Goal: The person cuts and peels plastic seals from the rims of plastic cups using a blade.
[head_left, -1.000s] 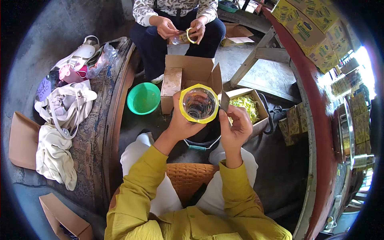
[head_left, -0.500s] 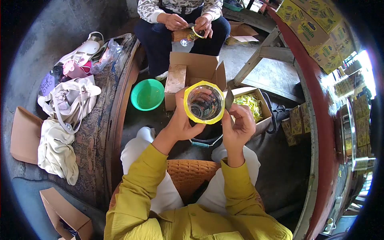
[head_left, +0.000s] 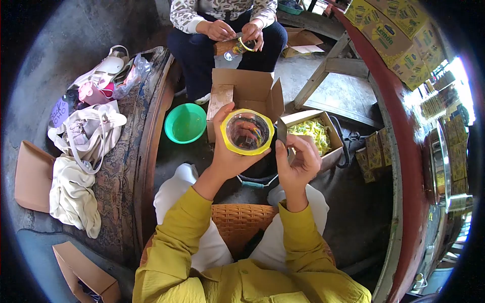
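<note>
My left hand is wrapped round a clear cup with a yellow, many-sided rim, its open end facing me. Just right of the rim, my right hand pinches a thin dark blade between thumb and fingers. The blade stands upright and a small gap separates it from the rim. Behind the cup is an open cardboard box. To the right, a smaller box holds yellow-green scraps.
A co-worker's hands hold a similar cup opposite. A green basin stands on the floor at left, near a bench with bags. A bucket with a teal handle is below my hands. A wooden frame is at right.
The cup in my left hand has shifted slightly left and down and turned, with more of my fingers showing behind it. The blade now stands more upright, a little apart from the rim.
</note>
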A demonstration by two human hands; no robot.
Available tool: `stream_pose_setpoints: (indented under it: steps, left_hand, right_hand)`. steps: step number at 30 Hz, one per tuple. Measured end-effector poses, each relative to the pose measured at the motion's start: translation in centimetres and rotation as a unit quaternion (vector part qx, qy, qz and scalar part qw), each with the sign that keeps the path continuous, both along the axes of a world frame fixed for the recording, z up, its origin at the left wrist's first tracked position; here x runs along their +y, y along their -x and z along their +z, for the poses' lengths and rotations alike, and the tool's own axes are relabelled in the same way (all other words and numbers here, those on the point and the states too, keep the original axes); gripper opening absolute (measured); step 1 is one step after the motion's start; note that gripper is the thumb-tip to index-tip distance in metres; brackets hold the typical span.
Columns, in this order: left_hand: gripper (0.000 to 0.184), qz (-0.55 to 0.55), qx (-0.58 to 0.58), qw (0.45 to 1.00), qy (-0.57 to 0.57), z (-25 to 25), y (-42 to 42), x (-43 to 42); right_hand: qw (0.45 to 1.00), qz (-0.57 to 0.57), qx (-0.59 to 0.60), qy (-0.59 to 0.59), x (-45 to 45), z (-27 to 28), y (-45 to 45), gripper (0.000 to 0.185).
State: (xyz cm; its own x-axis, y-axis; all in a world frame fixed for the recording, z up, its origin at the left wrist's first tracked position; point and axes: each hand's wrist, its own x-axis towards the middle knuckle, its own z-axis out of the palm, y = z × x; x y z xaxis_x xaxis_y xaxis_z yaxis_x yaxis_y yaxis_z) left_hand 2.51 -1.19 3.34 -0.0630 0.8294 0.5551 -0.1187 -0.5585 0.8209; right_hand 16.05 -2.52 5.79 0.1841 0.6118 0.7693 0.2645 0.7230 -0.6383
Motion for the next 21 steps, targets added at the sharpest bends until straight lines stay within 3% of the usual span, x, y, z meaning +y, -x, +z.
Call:
stream_pose_setpoints:
  steps: [6, 12, 21]
  left_hand:
    - [0.095, -0.09, -0.058, 0.994, -0.015, -0.9, 0.1, 0.2]
    - [0.089, 0.009, -0.006, 0.999, -0.051, -0.8, 0.0, 0.3]
    - [0.095, 0.029, 0.024, 0.998, -0.054, -1.1, 0.2, 0.0]
  right_hand:
    - [1.0, 0.01, -0.001, 0.014, 0.1, -0.2, 0.2, 0.019]
    - [1.0, -0.018, -0.001, 0.003, -0.1, -0.7, 0.5, 0.019]
    - [0.998, -0.042, -0.055, -0.013, -0.7, -0.2, 1.0, 0.02]
